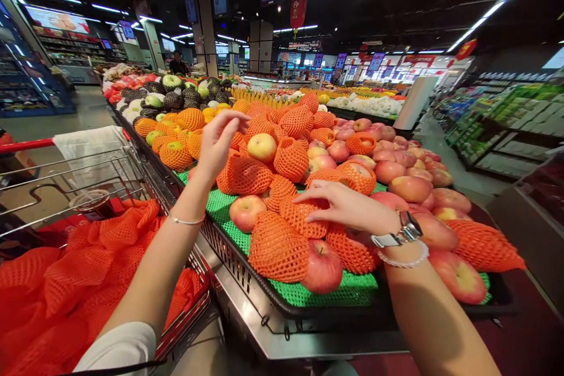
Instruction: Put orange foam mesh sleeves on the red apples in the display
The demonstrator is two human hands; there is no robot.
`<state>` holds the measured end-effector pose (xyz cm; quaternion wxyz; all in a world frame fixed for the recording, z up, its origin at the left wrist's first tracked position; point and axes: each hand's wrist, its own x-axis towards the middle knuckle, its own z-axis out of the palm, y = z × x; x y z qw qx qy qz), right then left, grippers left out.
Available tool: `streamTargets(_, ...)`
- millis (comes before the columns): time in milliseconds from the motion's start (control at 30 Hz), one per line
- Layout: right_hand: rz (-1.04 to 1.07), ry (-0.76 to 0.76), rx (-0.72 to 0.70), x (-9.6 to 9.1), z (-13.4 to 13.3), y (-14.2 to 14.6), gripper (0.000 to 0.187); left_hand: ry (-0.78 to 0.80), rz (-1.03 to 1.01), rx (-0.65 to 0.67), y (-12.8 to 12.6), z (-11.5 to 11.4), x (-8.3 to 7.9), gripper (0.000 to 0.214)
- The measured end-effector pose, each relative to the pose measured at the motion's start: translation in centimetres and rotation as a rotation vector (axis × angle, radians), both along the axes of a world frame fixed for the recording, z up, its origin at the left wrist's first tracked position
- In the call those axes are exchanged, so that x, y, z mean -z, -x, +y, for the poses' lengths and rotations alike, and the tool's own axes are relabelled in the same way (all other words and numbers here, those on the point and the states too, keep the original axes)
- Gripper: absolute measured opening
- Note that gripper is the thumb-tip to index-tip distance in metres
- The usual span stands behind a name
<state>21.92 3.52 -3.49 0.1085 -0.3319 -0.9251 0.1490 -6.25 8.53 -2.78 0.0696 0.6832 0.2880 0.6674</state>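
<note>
My left hand (220, 140) is raised over the left side of the apple pile, with its fingers stretched out and nothing visible in them. Close to it are a bare yellowish apple (261, 147) and an apple in an orange foam net (244, 175). My right hand (337, 204) hovers at or lightly touches another orange foam net (304, 216), its fingers apart; exact contact is unclear. Below it lie a netted apple (278, 247) and a red apple (323, 266) partly out of its net. A bare apple (247, 213) sits between the hands.
A shopping cart (33, 144) at the left holds many loose orange-red foam nets (88, 264) and a drink cup (91, 204). Green matting (326, 294) lines the black display tray (247, 273). Bare apples (409, 188) are heaped at right; other fruit lies farther back.
</note>
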Motion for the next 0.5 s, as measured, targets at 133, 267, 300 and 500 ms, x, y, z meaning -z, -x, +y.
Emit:
streamTargets(133,0.097,-0.063,-0.040,0.0,0.2,-0.2,0.031,0.023,-0.056,-0.598,9.5,-4.4,7.1,0.029)
streamTargets(267,0.249,-0.235,0.068,-0.2,0.4,-0.6,0.027,0.335,0.151,-0.683,16.2,-10.1,16.2,0.026)
streamTargets(300,0.276,-0.280,0.102,-0.3,0.3,-0.7,0.026,0.428,0.231,-0.628,16.9,-11.5,18.3,0.027)
streamTargets(500,0.380,-0.458,0.176,-0.7,0.2,-1.7,0.019,1.043,0.984,-0.184,15.7,-16.5,28.9,0.044)
